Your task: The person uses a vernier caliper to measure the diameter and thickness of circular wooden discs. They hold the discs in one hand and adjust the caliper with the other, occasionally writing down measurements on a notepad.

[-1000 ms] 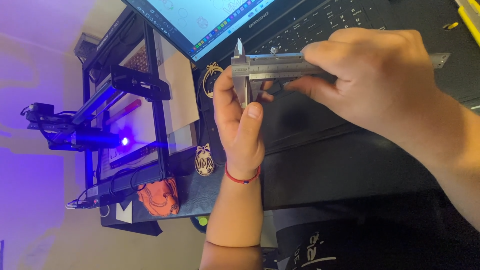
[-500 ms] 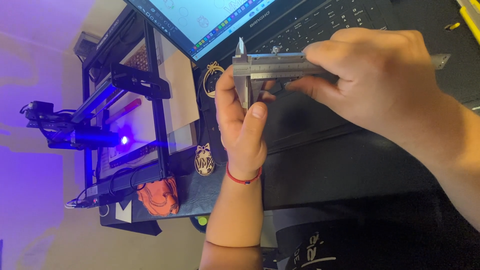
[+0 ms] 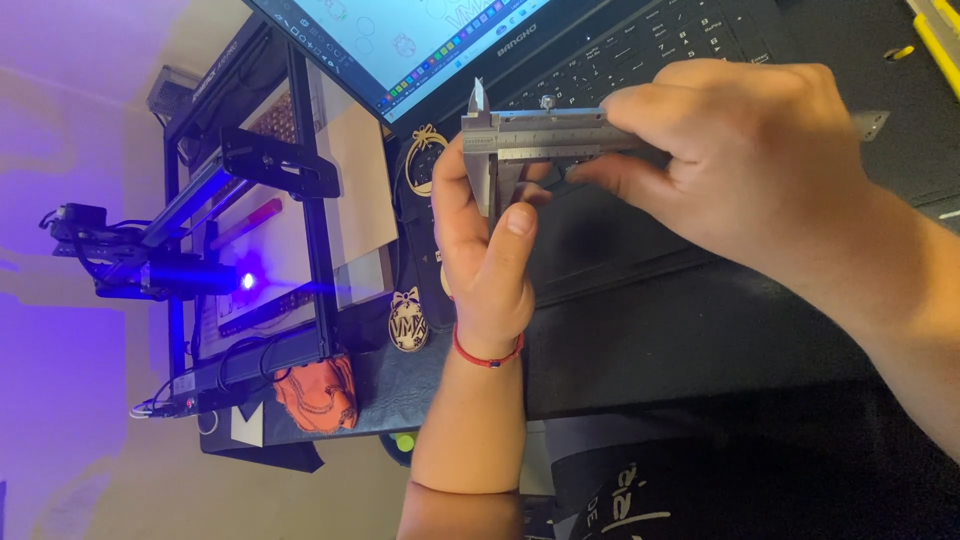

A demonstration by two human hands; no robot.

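Head cam is looking down at a dark desk, and honestly almost nothing is changing from the frame half a second back: same pose, with both hands and the tool maybe sitting a hair lower in the picture. The right hand (image 3: 745, 165) is reaching in from the right edge and staying wrapped around the beam of a steel vernier caliper (image 3: 545, 135) in the upper middle of the frame, fingers curled over it, thumb tucked underneath. The left hand (image 3: 490, 255) is coming up from the bottom centre, fingers closed, thumb pressing toward the caliper's lower jaws. Something small may be pinched between those jaws, but the fingers are hiding it, so I can't tell what it is. A thin red string bracelet (image 3: 487, 357) is sitting on that wrist.

Behind the hands, an open black laptop (image 3: 640, 45) is filling the top of the frame, its bright screen showing a drawing program. Over in the left half, a black open-frame laser engraver (image 3: 250, 200) is glowing blue-violet at its head, just like before. Two small oval laser-cut wooden ornaments are lying between engraver and laptop, one (image 3: 427, 158) near the screen's corner, one (image 3: 407, 320) lower down beside the left wrist. A crumpled orange cloth (image 3: 318, 392) is lying at the engraver's lower corner.
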